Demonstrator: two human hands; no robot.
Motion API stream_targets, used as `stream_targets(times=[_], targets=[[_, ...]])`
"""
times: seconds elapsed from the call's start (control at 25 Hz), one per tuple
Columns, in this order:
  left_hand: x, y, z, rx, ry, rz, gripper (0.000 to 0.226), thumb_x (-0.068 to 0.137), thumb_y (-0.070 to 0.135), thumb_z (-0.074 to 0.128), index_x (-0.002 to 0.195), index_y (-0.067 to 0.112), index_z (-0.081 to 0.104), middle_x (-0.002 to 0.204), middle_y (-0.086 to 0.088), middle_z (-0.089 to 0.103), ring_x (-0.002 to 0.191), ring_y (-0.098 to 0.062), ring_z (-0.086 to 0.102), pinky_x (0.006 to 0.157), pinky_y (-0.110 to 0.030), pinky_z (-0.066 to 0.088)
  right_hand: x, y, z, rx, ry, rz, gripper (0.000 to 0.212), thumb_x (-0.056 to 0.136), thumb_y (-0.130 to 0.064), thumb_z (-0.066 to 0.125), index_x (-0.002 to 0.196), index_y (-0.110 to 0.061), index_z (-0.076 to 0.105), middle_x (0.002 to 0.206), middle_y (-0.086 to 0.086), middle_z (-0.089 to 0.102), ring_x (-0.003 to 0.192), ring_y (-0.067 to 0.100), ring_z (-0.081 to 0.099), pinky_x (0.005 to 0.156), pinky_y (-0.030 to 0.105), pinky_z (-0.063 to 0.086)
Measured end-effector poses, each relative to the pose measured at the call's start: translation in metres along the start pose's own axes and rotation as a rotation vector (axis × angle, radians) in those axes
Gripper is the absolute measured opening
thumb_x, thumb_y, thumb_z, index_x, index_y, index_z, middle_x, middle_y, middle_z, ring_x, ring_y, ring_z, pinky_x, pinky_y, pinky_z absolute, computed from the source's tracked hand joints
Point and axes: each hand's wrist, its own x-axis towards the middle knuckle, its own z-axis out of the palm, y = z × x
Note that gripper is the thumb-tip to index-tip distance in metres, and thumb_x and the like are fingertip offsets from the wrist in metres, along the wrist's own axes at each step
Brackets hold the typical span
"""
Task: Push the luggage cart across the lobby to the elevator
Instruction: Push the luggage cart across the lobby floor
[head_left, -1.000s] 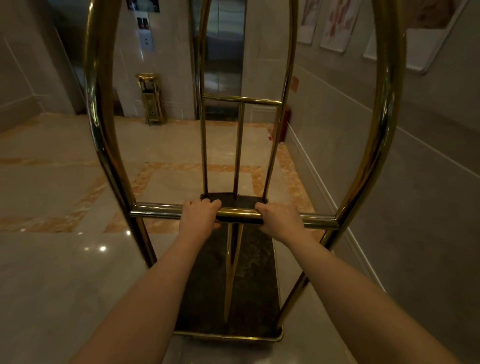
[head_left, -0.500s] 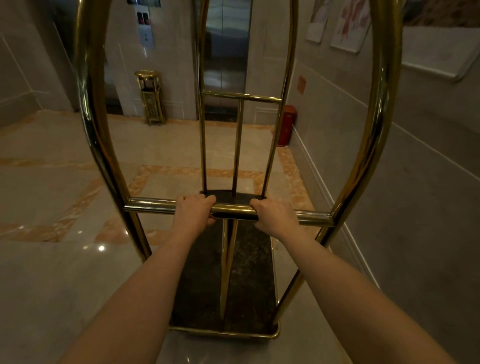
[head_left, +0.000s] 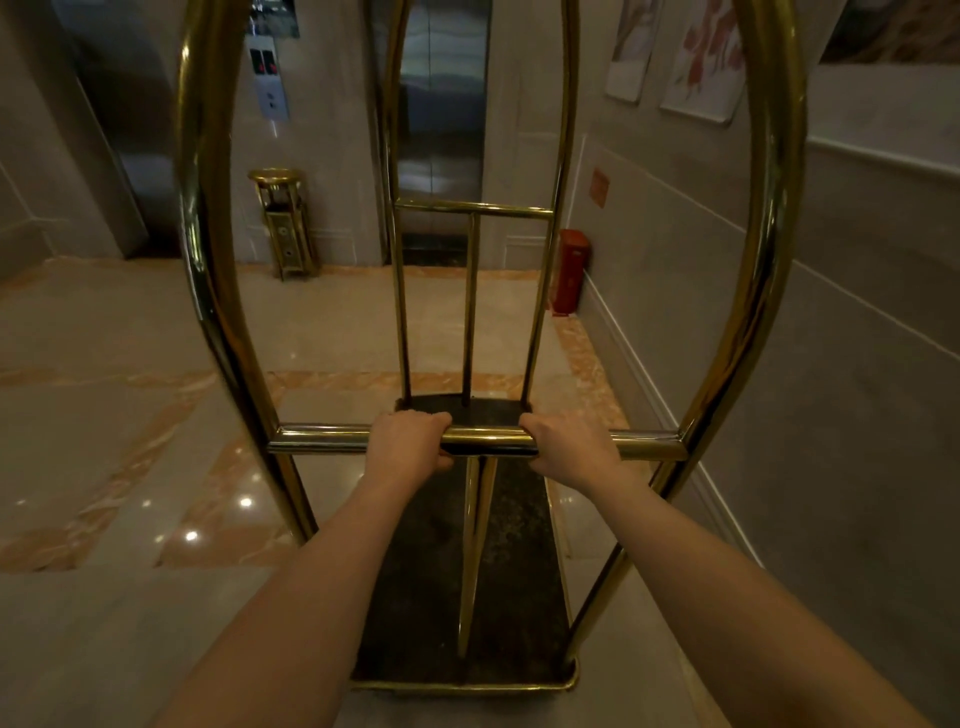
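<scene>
A brass luggage cart (head_left: 208, 260) with tall arched tubes and a dark carpeted deck (head_left: 514, 561) fills the middle of the view. Its horizontal push bar (head_left: 322, 439) runs across at hand height. My left hand (head_left: 408, 441) and my right hand (head_left: 569, 449) both grip this bar, close together near its middle. The deck carries no luggage. Straight ahead, seen through the cart's far frame, stands a shut metal elevator door (head_left: 441, 119). A call button panel (head_left: 271, 78) hangs on the wall left of it.
A gold ashtray stand (head_left: 283, 223) stands by the wall left of the elevator. A red box (head_left: 571, 273) sits in the right corner. A panelled wall (head_left: 857, 364) with framed pictures (head_left: 701, 57) runs close along the cart's right side. Glossy marble floor (head_left: 104, 415) spreads left.
The cart and I have rolled forward: the elevator door, ashtray stand and red box look nearer. Both hands keep the same grip on the bar.
</scene>
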Motion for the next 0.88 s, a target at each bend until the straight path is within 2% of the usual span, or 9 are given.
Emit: stream_targets(times=[0.16,0.4,0.56,0.88], targets=[[0.065,-0.019,0.008,-0.069,-0.06,-0.015,0.028,0.068,0.04,0.076,0.072,0.035,0.048,0.062,0.01,0.048,0.053,-0.005,0.043,0.049,-0.026,0.032,0.054,0.025,0.01,0.012,0.012,-0.008,0.021,0.084,-0.031,0.07,0.1,-0.028,0.056,0.084,-0.006,0.063,0.074,0.015,0.059,0.071,0.038,0.055],[0.146,-0.036,0.022,-0.008,-0.008,-0.027,0.032,0.072,0.04,0.074,0.078,0.031,0.044,0.062,0.01,0.042,0.055,-0.008,0.04,0.056,-0.03,0.036,0.137,0.063,0.022,-0.004,0.026,-0.013,0.024,0.086,-0.035,0.07,0.104,-0.026,0.057,0.087,-0.004,0.064,0.076,0.017,0.06,0.071,0.038,0.055],[0.206,-0.051,0.032,0.017,0.01,-0.054,0.033,0.07,0.04,0.076,0.077,0.033,0.044,0.063,0.01,0.043,0.056,-0.008,0.044,0.052,-0.028,0.037,0.196,0.087,0.03,-0.027,0.044,-0.024,0.024,0.086,-0.035,0.069,0.104,-0.025,0.057,0.087,-0.004,0.064,0.077,0.018,0.061,0.075,0.038,0.053],[0.311,-0.077,0.048,0.081,0.004,-0.09,0.032,0.068,0.043,0.076,0.077,0.034,0.046,0.064,0.012,0.045,0.06,-0.01,0.045,0.059,-0.032,0.036,0.295,0.132,0.04,-0.033,0.05,-0.036,0.022,0.089,-0.036,0.066,0.105,-0.025,0.057,0.081,-0.006,0.061,0.069,0.014,0.058,0.066,0.032,0.052]])
